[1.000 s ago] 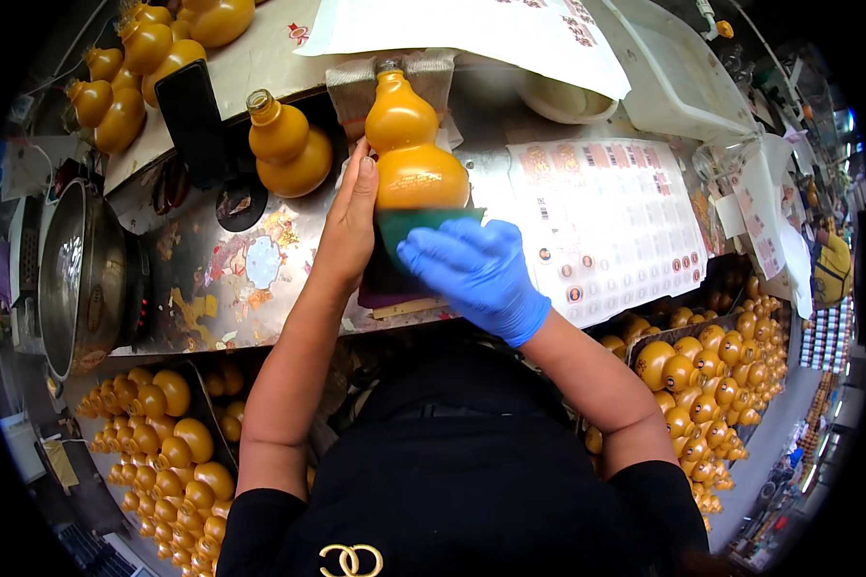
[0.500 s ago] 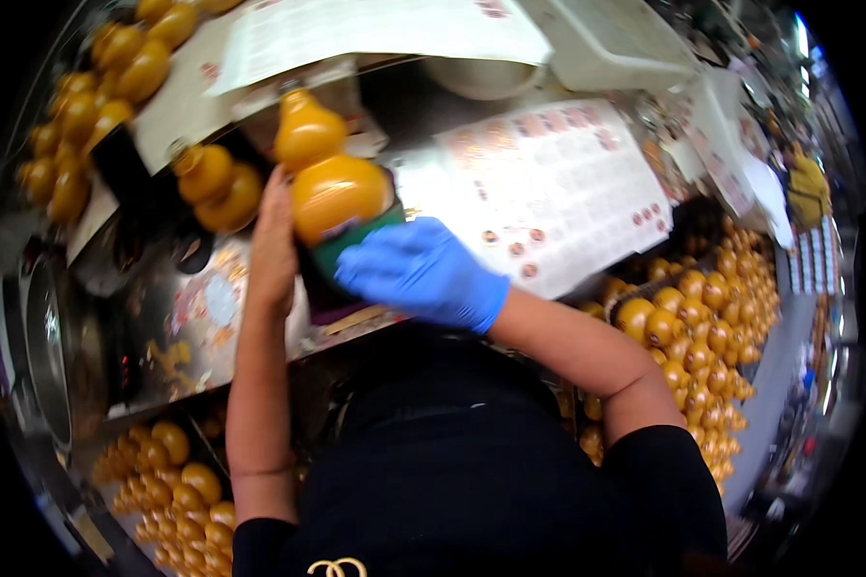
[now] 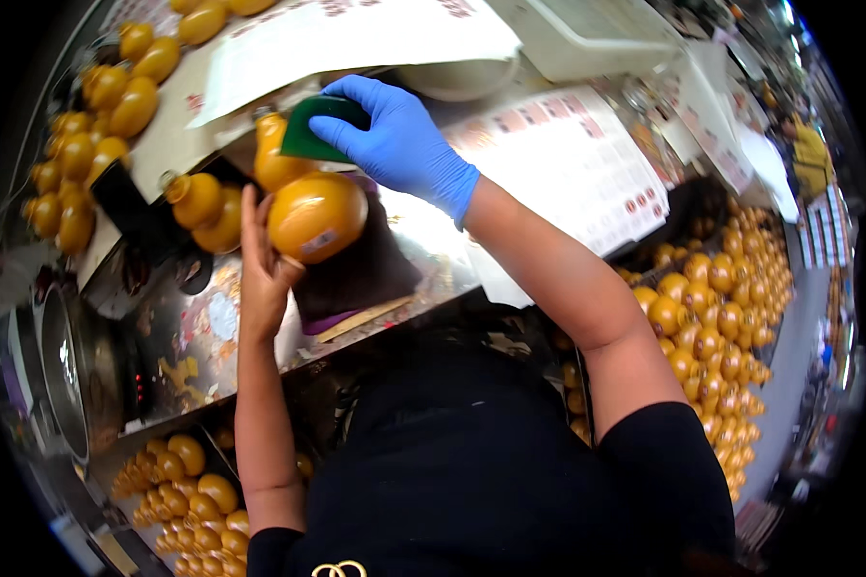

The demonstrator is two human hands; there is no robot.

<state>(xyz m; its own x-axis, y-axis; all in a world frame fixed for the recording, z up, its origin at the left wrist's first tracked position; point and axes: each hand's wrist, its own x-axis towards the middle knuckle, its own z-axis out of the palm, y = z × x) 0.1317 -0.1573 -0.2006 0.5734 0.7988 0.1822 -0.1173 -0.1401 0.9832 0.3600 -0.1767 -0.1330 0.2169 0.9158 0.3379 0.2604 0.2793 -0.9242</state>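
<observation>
A glossy orange gourd [image 3: 318, 213] with a large lower bulb and a narrower top lies over a dark cushion [image 3: 361, 274] on the metal worktop. My bare left hand [image 3: 265, 279] grips its left side, fingers along the waist and thumb by the base. Over the upper bulb, my blue-gloved right hand [image 3: 394, 139] pinches a flat green pad [image 3: 322, 130] whose edge overlaps the gourd there. Part of the upper bulb is hidden behind that pad. A small label sits near the gourd's lower end.
Another gourd [image 3: 202, 207] stands left of my hand, beside a black stand [image 3: 130, 192]. Printed sheets [image 3: 568, 183] cover the worktop's right. Many gourds are piled at right [image 3: 712, 327], lower left [image 3: 192, 500] and upper left [image 3: 115, 96]. A round metal pan [image 3: 63, 370] sits far left.
My right hand and the green pad have moved up from the gourd's lower bulb to its upper bulb. The gourd has shifted slightly left, and more of the dark cushion shows.
</observation>
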